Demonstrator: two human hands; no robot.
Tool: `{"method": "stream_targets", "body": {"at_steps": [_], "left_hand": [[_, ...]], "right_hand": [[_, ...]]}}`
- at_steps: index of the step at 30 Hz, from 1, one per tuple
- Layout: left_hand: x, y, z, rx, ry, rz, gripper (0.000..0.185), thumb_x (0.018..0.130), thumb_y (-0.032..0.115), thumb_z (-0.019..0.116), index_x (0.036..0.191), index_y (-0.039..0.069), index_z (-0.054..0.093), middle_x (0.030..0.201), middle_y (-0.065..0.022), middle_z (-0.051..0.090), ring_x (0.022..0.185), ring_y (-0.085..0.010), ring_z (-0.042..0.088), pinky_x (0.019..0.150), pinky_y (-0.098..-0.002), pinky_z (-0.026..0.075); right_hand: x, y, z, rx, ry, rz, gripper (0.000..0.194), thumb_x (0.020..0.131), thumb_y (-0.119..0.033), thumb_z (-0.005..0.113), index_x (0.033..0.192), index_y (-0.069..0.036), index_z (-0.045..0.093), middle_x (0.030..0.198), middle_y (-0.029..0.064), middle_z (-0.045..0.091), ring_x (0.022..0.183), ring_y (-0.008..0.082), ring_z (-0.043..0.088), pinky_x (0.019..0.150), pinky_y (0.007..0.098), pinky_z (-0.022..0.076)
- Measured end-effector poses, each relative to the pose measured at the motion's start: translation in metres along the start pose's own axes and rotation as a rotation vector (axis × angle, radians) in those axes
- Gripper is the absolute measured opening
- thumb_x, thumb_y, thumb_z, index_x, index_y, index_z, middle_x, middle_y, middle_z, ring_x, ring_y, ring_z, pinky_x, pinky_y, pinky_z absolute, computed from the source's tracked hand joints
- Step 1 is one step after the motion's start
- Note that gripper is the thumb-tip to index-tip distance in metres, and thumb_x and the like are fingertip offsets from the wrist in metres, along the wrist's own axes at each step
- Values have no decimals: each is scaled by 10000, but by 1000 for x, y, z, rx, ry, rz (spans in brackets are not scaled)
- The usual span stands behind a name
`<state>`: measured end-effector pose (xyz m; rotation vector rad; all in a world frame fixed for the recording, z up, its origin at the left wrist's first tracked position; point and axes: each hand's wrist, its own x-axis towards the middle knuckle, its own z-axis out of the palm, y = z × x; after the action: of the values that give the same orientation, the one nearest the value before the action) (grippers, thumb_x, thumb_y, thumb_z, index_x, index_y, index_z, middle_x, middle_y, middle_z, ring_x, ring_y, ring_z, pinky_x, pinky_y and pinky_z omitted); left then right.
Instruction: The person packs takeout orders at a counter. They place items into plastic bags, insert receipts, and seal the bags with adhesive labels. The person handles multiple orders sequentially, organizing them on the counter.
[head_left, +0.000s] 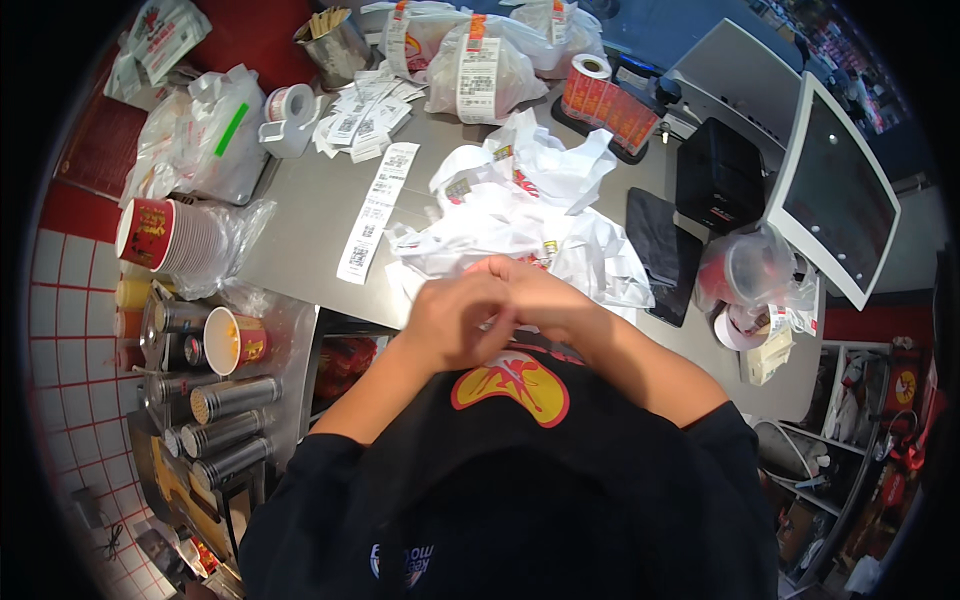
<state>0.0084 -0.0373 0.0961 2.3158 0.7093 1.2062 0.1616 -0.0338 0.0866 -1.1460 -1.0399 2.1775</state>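
My left hand (461, 319) and my right hand (536, 296) meet at the near edge of the grey counter (300, 217), in front of my black apron. Their fingers overlap, and whether something small is between them is hidden. Just beyond them lies a heap of crumpled white plastic bags (517, 217) with red and yellow print. A long printed receipt (379, 214) lies flat to the left of the bags. A dark cloth or pouch (654, 232) rests to their right, partly over a black flat object (679, 281).
Tied bags with receipts (478, 75) stand at the back, near a sticker roll (589, 67) and loose slips (367, 112). Stacked paper cups (176, 236), a tape dispenser (289, 124) and metal canisters (236, 397) are left. A black box (720, 172) and a screen (840, 195) stand right.
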Motion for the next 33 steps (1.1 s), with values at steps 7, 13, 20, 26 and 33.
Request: {"method": "stream_targets", "body": {"at_steps": [7, 13, 20, 26, 33], "left_hand": [[3, -24, -49, -381, 438, -662, 210, 786, 23, 642, 892, 41, 461, 763, 18, 493, 592, -4, 419, 513, -147, 338], [28, -35, -96, -456, 351, -679, 218, 788, 38, 654, 892, 46, 463, 733, 41, 489, 631, 2, 405, 531, -141, 310], [56, -25, -157, -488, 159, -493, 219, 809, 99, 662, 940, 59, 491, 699, 58, 477, 598, -10, 405, 517, -156, 295], [85, -14, -147, -411, -45, -434, 185, 823, 146, 642, 914, 55, 510, 718, 39, 498, 632, -34, 455, 557, -186, 356], [105, -13, -100, -371, 28, -592, 210, 864, 174, 587, 1013, 49, 506, 848, -30, 545, 775, -84, 511, 656, -208, 410]], "right_hand": [[-74, -36, -100, -669, 991, -491, 194, 854, -187, 590, 954, -26, 633, 731, 20, 603, 655, 105, 575, 556, 223, 440], [-52, 74, -187, -1397, 1272, -349, 198, 764, -169, 658, 908, -32, 651, 791, 143, 586, 754, 316, 583, 689, 377, 467], [-61, 18, -177, -1274, 1196, -98, 241, 774, -260, 665, 743, -25, 621, 765, 135, 609, 688, 290, 597, 628, 372, 464], [-40, -69, -25, -590, 402, -604, 171, 858, -185, 601, 913, -23, 600, 803, -21, 581, 708, 68, 520, 647, 215, 430], [16, -63, 58, -929, 448, -726, 395, 774, -227, 639, 1047, 46, 555, 871, 213, 604, 803, 339, 605, 718, 409, 470]]}}
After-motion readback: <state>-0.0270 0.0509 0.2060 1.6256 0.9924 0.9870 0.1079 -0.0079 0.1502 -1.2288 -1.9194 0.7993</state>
